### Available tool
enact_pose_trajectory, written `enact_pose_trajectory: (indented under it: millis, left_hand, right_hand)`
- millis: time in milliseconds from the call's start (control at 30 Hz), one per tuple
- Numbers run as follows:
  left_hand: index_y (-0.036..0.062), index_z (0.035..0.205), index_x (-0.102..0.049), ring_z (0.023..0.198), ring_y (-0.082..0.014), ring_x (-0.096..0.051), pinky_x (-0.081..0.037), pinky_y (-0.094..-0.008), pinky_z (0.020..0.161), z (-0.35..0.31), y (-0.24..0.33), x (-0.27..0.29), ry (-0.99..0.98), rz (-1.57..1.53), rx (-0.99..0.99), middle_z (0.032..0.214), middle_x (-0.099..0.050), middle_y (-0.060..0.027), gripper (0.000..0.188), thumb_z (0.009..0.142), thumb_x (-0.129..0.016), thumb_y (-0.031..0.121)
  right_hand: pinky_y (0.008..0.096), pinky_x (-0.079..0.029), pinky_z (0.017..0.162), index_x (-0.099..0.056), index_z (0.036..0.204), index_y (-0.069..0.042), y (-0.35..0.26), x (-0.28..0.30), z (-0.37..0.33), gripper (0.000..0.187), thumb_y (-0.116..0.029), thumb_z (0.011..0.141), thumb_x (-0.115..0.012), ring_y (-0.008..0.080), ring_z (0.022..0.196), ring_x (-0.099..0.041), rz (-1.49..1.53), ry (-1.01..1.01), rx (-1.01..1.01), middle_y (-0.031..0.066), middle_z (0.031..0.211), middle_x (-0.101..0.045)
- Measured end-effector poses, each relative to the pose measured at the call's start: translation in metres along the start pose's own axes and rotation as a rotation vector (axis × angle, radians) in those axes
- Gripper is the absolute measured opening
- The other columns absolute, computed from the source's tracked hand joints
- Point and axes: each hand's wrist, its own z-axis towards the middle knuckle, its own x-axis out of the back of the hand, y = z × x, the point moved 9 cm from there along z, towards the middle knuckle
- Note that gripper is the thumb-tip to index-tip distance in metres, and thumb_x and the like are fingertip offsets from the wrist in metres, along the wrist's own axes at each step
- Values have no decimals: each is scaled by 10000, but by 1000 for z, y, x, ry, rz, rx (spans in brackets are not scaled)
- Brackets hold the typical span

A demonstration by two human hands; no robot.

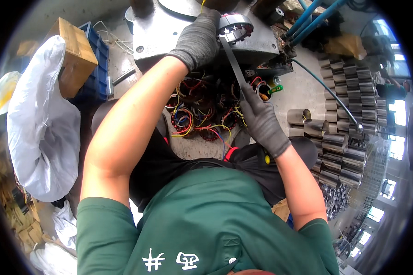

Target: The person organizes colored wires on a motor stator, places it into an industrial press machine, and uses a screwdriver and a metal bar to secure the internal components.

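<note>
My left hand [199,41], in a dark grey knit glove, is closed on the side of a motor stator [236,20], a ring-shaped metal core with teeth on its inside. The stator is held tilted over the edge of a metal machine bed. My right hand [264,119], gloved alike, grips a long flat file [233,62]. The file's tip reaches the lower rim of the stator; whether it touches, I cannot tell. A yellow knob [267,159] shows beneath my right wrist, seemingly the end of the file's handle.
Several wound stators [182,120] with coloured wires lie on the floor below the machine bed [153,39]. Shiny metal sleeves [337,142] are stacked at the right, near a thin hose [328,87]. A cardboard box [75,59], blue crate [101,64] and white sack [41,123] stand left.
</note>
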Motion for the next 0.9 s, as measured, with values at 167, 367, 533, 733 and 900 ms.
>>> enact_pose_trajectory:
  millis: [167,367,533,733,900]
  left_hand:
    - [39,1284,-540,1086,-437,-683,-572,-505,916,1,5,-2,-30,1,38,1176,-670,-260,514,848,-775,174]
    - [30,1292,-523,1072,-448,-685,-577,-502,907,-2,-1,0,1,36,7,1216,-642,-286,548,841,-790,190]
    - [17,1333,-463,1068,-447,-693,-590,-510,892,-4,13,-2,-87,16,23,1264,-589,-317,567,852,-749,105]
    - [7,1268,-530,1067,-424,-693,-568,-493,912,-3,-2,1,-26,20,60,1155,-671,-272,606,798,-847,219]
    - [9,1293,-492,1037,-436,-703,-606,-492,868,-3,10,-2,-34,82,-17,1212,-601,-298,548,834,-777,103]
  right_hand:
    - [373,-561,798,-413,1546,-11,22,-31,21,533,-181,1055,-531,349,942,-713,347,107,-191,274,1303,-653]
    - [232,-349,515,-437,1558,-53,29,-37,-2,558,-245,1052,-574,40,578,-356,910,-22,-481,-73,700,-411]
    - [435,-534,985,-442,1487,27,23,-22,54,508,-215,1045,-504,449,1246,-591,575,29,-266,288,1409,-566]
    - [460,-575,815,-447,1514,-43,5,-28,13,519,-197,1028,-548,394,965,-699,-68,94,118,300,1227,-643]
    - [391,-574,777,-449,1523,-20,27,3,-34,581,-114,979,-629,379,975,-715,292,55,-242,268,1228,-675]
